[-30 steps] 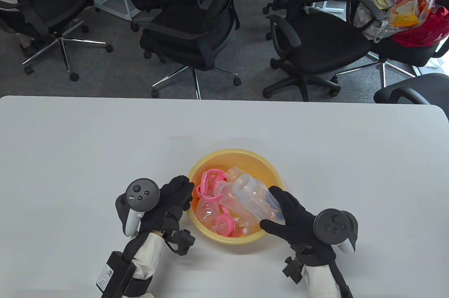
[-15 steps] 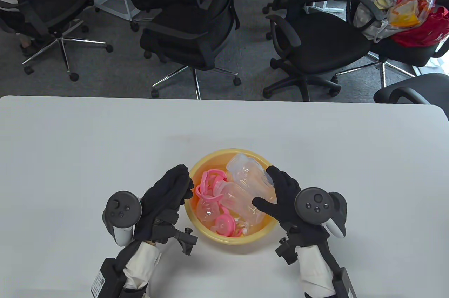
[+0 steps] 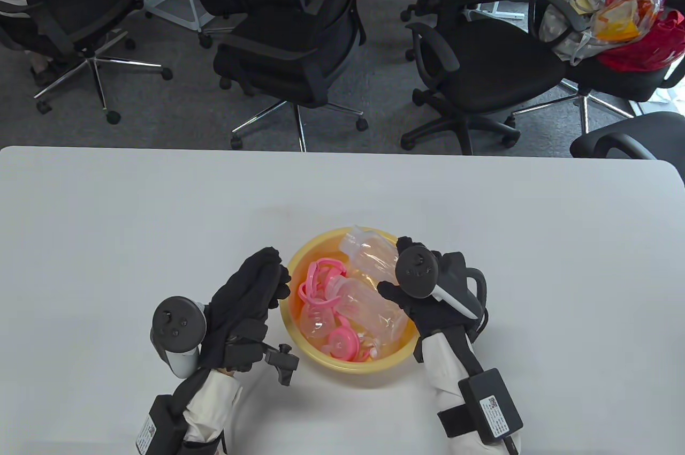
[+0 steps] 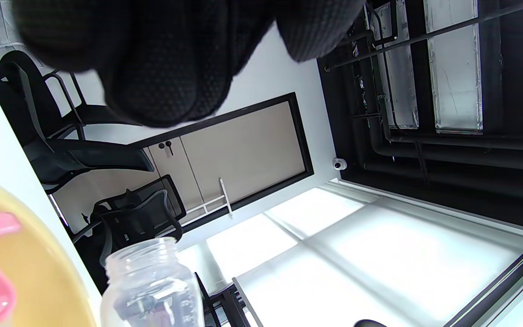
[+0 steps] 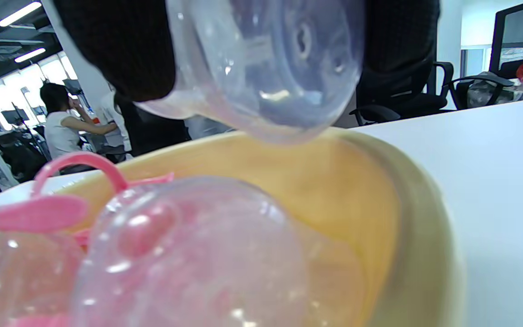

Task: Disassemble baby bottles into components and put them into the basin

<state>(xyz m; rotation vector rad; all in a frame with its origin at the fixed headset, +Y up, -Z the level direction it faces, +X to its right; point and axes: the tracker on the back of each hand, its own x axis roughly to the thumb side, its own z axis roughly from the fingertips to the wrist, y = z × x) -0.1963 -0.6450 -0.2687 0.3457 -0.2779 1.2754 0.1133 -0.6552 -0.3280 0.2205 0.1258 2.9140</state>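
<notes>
A yellow basin [image 3: 342, 366] stands near the table's front edge. In it lie a clear bottle body [image 3: 369, 310], a pink handle ring [image 3: 321, 281], a pink collar [image 3: 342, 342] and a clear dome cap [image 3: 313, 318]. My right hand [image 3: 396, 275] grips a second clear bottle body [image 3: 366, 251], tilted over the basin's far right side with its neck pointing away. The right wrist view shows that bottle's base [image 5: 266, 59] just above the basin's rim [image 5: 416, 218]. My left hand [image 3: 267, 273] hangs beside the basin's left rim and holds nothing.
The white table [image 3: 160, 209] stretches around the basin on all sides. Several black office chairs [image 3: 299, 53] stand beyond its far edge, one with bags [image 3: 626, 21] on it. People sit in the background [image 5: 61, 127].
My right hand carried the clear bottle from the basin's near right rim forward and left, over its far side, turning at the wrist. My left hand drew back slightly to the left.
</notes>
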